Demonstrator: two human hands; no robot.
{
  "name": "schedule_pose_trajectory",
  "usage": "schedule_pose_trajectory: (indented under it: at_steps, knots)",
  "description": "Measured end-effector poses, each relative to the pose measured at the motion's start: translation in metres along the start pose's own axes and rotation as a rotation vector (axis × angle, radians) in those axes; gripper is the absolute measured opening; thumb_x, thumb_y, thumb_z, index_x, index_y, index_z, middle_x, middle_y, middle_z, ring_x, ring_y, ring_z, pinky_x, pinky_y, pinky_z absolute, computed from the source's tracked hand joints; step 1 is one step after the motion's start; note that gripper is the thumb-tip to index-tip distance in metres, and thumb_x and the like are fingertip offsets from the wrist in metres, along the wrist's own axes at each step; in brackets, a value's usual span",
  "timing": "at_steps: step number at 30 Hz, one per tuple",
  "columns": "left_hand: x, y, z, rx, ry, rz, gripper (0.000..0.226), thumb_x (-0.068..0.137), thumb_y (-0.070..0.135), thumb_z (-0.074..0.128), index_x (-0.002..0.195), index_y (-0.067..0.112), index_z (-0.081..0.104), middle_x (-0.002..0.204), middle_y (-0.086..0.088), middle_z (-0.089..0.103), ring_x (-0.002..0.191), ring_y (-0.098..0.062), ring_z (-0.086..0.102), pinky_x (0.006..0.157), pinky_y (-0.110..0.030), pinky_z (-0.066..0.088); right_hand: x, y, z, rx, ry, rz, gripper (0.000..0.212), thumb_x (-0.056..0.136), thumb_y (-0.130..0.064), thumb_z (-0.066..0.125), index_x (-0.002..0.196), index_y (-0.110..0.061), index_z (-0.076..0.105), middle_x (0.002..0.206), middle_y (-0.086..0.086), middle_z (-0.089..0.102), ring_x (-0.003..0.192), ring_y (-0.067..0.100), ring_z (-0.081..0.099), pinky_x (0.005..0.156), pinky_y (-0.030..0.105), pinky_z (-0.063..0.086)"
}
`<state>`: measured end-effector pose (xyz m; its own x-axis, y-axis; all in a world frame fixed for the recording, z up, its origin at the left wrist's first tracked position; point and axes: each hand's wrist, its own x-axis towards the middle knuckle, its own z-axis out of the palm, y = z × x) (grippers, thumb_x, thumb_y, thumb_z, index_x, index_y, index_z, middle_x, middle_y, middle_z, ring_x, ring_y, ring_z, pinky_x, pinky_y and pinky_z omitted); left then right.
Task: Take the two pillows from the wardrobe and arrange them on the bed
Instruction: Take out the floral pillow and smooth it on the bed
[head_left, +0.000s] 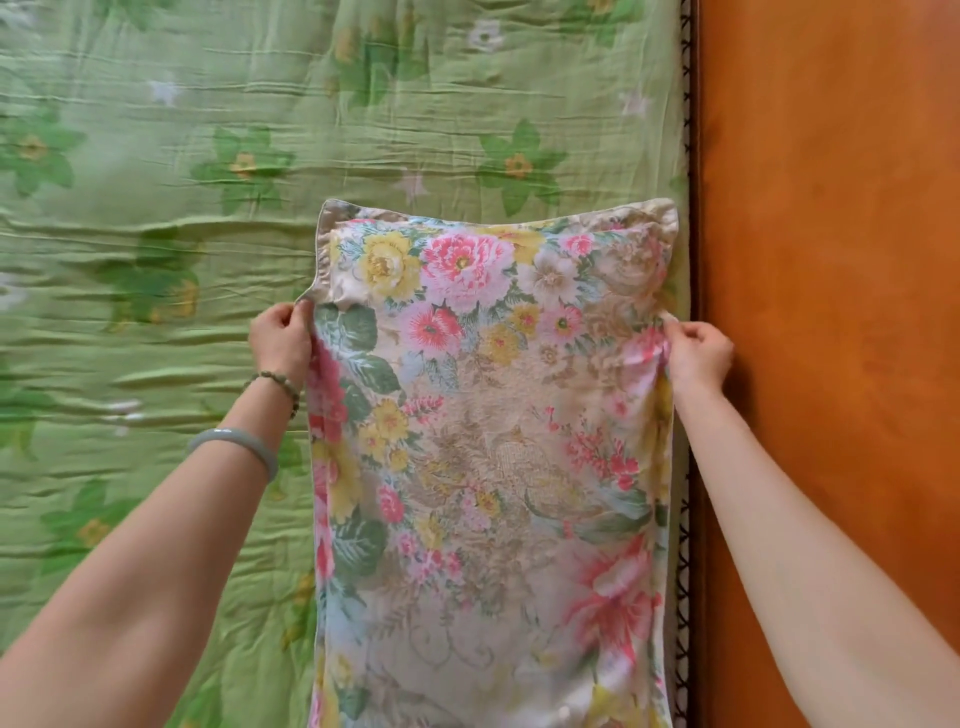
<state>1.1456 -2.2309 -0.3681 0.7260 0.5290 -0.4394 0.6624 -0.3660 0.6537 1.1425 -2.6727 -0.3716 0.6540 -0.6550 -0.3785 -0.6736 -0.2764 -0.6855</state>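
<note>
Along the bed's right edge: the floral pillow (488, 441) is lying lengthwise on the green bedspread (156, 234), just beside the orange headboard (831, 260).
Left hand (280, 338): its grip is pinching the pillow's left border.
Right hand (698, 358): its grip is pinching the right border.
Why: both appear to be tugging the cover flat and square.
Pillow versus grip: the pillow is spanning between both hands, far end beyond them.
Second pillow: not showing.

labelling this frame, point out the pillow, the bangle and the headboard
pillow (488, 441), head view, middle of its floral cover
bangle (236, 447), head view, pale band across the left forearm
headboard (831, 208), head view, bare orange panel
</note>
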Motion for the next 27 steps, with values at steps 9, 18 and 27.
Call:
schedule_pose_trajectory:
  at_steps: [9,18,27]
  knots:
    - [-0.106,-0.100,-0.002,-0.019,-0.233,-0.162,0.039,0.100,0.039,0.046,0.076,0.010,0.055,0.066,-0.004,0.048,0.056,-0.014,0.039,0.051,-0.024,0.036,-0.069,0.073,-0.036,0.171,-0.359,0.300,0.023,0.081,-0.047,0.069,0.081,-0.025,0.073,0.089,-0.005,0.074,0.086,0.012,0.069,0.077,0.030,0.054]
    - [-0.181,-0.153,-0.032,0.039,-0.052,-0.154,0.031,0.099,0.013,0.051,0.069,0.006,0.050,0.057,-0.003,0.046,0.046,-0.007,0.047,0.042,-0.012,0.034,-0.139,0.141,-0.073,-0.033,-0.143,0.304,0.015,0.086,-0.025,0.068,0.083,-0.010,0.066,0.085,0.009,0.068,0.081,0.023,0.061,0.075,0.034,0.050]
    - [-0.208,-0.183,-0.040,0.211,-0.410,-0.194,0.059,0.100,0.056,0.027,0.073,0.008,0.050,0.067,-0.008,0.047,0.061,-0.021,0.045,0.060,-0.033,0.039,-0.178,0.178,-0.108,0.164,-0.570,0.477,0.035,0.084,-0.040,0.069,0.108,-0.015,0.067,0.108,0.004,0.072,0.097,0.014,0.069,0.083,0.029,0.054]
